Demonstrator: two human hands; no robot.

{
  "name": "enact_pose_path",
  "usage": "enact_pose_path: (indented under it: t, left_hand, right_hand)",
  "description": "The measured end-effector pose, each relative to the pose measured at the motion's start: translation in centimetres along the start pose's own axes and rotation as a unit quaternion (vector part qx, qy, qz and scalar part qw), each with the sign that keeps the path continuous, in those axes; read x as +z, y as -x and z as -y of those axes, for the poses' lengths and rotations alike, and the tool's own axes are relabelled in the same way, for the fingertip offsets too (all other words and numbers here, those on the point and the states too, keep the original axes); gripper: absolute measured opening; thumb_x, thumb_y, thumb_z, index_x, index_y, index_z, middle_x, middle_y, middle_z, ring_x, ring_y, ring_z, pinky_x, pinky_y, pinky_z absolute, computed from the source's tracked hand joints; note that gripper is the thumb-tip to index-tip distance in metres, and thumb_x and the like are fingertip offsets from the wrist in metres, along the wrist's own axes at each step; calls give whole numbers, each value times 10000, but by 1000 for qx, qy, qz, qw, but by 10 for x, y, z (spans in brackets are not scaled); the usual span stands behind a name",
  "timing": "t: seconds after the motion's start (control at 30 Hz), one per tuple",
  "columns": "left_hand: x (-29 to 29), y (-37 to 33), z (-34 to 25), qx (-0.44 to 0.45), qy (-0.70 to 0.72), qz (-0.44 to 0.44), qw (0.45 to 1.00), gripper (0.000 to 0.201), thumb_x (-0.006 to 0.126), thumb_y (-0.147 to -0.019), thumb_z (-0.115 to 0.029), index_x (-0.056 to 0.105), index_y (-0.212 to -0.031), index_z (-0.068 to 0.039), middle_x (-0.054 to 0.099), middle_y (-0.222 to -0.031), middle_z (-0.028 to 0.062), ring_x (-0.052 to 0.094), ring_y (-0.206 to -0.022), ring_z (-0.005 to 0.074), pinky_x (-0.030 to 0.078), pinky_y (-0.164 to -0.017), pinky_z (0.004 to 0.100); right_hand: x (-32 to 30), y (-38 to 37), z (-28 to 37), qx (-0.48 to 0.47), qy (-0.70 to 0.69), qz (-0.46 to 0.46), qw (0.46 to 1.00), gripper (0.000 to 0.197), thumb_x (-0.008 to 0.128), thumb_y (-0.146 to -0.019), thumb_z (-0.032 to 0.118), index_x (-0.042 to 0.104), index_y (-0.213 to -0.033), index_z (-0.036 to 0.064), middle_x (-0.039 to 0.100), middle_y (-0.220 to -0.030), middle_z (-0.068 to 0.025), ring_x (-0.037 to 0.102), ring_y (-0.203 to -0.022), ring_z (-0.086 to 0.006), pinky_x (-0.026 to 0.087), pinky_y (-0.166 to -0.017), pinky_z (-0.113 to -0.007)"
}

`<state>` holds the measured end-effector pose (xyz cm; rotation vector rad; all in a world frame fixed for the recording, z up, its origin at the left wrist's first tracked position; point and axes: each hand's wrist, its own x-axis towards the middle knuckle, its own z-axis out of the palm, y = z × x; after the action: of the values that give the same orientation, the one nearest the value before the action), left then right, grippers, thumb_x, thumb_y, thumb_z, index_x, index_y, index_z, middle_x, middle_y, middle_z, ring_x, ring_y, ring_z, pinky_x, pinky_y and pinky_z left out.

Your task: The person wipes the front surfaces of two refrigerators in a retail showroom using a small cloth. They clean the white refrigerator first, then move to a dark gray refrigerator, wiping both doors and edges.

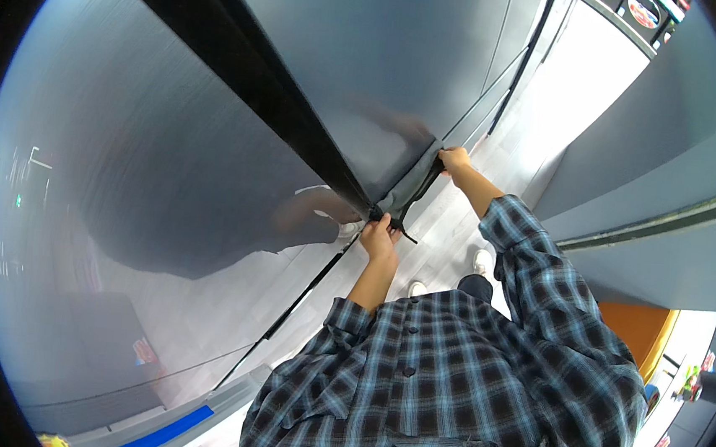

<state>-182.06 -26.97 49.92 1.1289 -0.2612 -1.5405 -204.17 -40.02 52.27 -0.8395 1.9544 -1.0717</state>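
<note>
Between my hands stretches a grey fabric piece (412,181) with black edging; a thin black strap hangs from its near end. Its exact kind I cannot make out. My left hand (380,238) is closed on the near end, thumb on top, close to the dark upright edge (321,158) of a glossy grey panel. My right hand (455,161) pinches the far end, a little further right. The fabric lies close along the shiny grey panel (370,65), which mirrors my arm; whether it touches cannot be told.
Another large reflective panel (154,149) fills the left side. Pale plank flooring (449,239) shows around my white shoes (483,263). A curved grey wall (666,155) stands to the right, with an orange-brown box-like unit (631,331) nearer me. A blue strip (161,433) lies at the lower left.
</note>
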Motion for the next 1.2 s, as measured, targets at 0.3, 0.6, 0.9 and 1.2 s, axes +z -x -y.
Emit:
enact_pose_path:
  t: [0.3, 0.6, 0.9, 1.2]
  left_hand:
    - [-12, 8, -13, 221, 14, -18, 975, 132, 667, -821, -121, 555, -798, -53, 493, -709, -22, 456, -606, 79, 376, -508, 235]
    - [-16, 94, -124, 491, 50, -65, 867, 172, 653, -856, -82, 520, -761, -30, 452, -664, -40, 391, -589, 30, 353, -519, 191]
    - [-14, 172, -255, 667, 33, -134, 732, 186, 645, -858, -81, 534, -726, -11, 383, -577, -50, 380, -494, 28, 414, -399, 216]
    - [-26, 205, -299, 717, 112, -127, 676, 122, 635, -863, -67, 585, -810, 30, 566, -591, 32, 464, -448, 63, 389, -405, 216]
  right_hand:
    - [-21, 48, 30, -63, -123, 181, 974, 193, 556, -882, 159, 586, -923, -27, 603, -819, -104, 592, -641, -186, 524, -595, -301]
    - [-30, 173, 143, -212, -190, 300, 910, 157, 626, -828, 111, 496, -819, 23, 472, -699, -23, 553, -529, -139, 550, -527, -272]
    - [-27, 266, 246, -409, -242, 338, 812, 257, 636, -873, 182, 461, -729, 62, 458, -647, -10, 535, -482, -119, 505, -481, -255]
    - [-11, 312, 275, -509, -249, 334, 753, 277, 673, -843, 180, 481, -739, 9, 510, -573, -43, 599, -456, -169, 487, -401, -241]
